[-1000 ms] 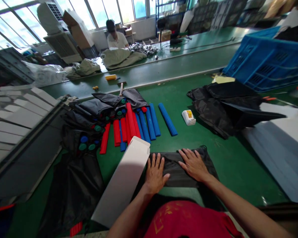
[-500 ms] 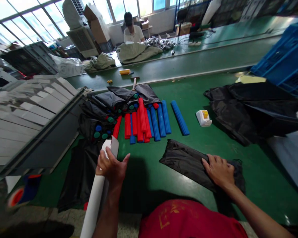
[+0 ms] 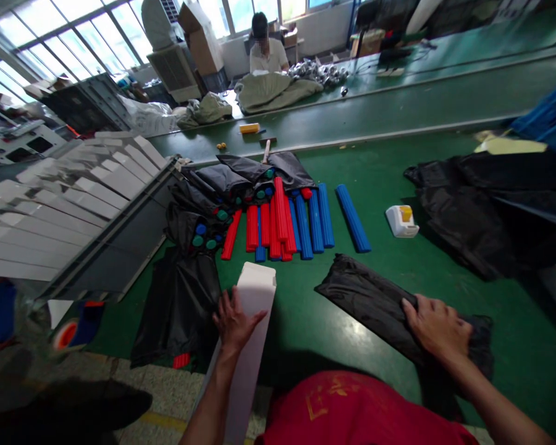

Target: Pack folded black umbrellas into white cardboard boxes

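Note:
My left hand lies with fingers spread on the upper face of a long white carton, fingertips near its left edge. The carton slants over the table's front edge, its near end running out of view below. My right hand is closed over the right part of a black pouch, which lies on the green table; the fingertips on the far side are partly hidden. Beyond both hands lie ribbed red tubes and ribbed blue tubes, with one blue tube apart from the others.
Filled black pouches lie behind the tubes, and another black pouch is at left. A crate of white cartons leans there. A white tape dispenser and black fabric are at right. A person sits across the table.
The white carton has shifted right and turned a broad face upward, with my left hand now spread on it. My right hand stays on the black pouch. The camera view has swung slightly left.

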The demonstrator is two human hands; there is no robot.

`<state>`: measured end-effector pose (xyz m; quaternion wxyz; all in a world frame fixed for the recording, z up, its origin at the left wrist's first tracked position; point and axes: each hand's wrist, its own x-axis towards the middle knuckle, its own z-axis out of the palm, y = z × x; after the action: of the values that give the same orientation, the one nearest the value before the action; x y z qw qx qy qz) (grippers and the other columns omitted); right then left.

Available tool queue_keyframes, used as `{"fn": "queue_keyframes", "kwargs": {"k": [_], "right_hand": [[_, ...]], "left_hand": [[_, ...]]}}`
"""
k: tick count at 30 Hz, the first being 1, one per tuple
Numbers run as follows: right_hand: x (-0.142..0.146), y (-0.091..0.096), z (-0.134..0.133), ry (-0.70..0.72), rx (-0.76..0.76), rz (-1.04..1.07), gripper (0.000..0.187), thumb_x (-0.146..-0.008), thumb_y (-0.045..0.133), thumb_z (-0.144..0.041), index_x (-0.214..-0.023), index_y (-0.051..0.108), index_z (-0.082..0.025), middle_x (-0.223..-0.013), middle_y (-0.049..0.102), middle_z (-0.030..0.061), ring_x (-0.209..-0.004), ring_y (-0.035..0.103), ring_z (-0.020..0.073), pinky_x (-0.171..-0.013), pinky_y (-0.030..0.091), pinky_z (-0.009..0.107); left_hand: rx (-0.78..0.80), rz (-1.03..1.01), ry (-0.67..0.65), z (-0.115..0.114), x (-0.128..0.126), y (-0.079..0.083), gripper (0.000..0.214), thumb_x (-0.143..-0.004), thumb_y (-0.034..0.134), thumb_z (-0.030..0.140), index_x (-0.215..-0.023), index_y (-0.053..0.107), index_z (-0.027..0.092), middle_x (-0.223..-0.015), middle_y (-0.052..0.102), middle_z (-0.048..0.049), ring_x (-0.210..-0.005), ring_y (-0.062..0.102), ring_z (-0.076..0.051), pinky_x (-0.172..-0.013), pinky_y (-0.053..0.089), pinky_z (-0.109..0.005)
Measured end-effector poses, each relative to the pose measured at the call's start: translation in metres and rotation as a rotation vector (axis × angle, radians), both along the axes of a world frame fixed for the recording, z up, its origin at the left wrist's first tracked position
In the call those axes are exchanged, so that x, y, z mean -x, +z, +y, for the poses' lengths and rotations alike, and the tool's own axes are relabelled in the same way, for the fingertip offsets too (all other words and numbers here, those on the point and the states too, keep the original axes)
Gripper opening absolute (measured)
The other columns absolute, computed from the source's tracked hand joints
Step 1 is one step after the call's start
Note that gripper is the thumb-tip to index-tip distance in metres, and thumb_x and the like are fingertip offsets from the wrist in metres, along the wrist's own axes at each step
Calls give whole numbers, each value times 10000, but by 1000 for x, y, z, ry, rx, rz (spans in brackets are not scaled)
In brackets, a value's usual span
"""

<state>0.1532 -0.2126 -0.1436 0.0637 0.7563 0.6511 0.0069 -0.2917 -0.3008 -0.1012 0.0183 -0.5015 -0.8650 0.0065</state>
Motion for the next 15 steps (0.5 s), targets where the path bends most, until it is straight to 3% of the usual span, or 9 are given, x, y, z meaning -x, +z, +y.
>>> {"fn": "queue_keyframes", "kwargs": {"k": [2, 5, 8, 10, 15], "right_hand": [[5, 1, 0, -25, 9, 21, 575, -948, 219, -542, -1145, 587, -147, -1063, 615, 188, -955, 570, 373, -757, 429, 524], [16, 3, 4, -15, -35, 89, 668, -918, 211, -621, -1291, 476, -133, -1223, 571, 209, -1071, 531, 384, -866, 370, 626], [26, 4, 13, 162, -37, 133, 745, -881, 277, -670, -1363, 392, -114, -1297, 528, 210, -1172, 475, 362, -948, 341, 591], [28, 5, 23, 238, 19, 124, 761, -852, 339, -698, -1322, 442, -108, -1192, 575, 207, -1099, 517, 353, -891, 405, 497], [21, 10, 42, 201, 120, 111, 698, -783, 390, -787, -993, 592, -152, -954, 608, 149, -923, 573, 325, -753, 438, 408]], "left_hand": [[83, -54, -18, -2, 0, -3, 1079, -686, 569, 746, -1489, 231, 111, -1444, 382, -245, -1270, 404, -382, -991, 346, -543], [198, -218, -153, -2, -29, -6, 1161, -618, 648, 729, -1510, 172, 159, -1449, 385, -209, -1282, 406, -351, -1017, 344, -476], [272, -352, -248, 1, -68, -5, 1219, -561, 718, 684, -1514, 151, 178, -1457, 374, -193, -1294, 382, -352, -1042, 319, -482], [289, -380, -245, 5, -84, -2, 1231, -553, 746, 634, -1515, 134, 172, -1453, 370, -193, -1283, 384, -350, -1049, 309, -480], [342, -465, -263, 20, -88, 12, 1166, -573, 757, 577, -1510, 153, 233, -1427, 394, -172, -1280, 372, -362, -1029, 321, -515]]}}
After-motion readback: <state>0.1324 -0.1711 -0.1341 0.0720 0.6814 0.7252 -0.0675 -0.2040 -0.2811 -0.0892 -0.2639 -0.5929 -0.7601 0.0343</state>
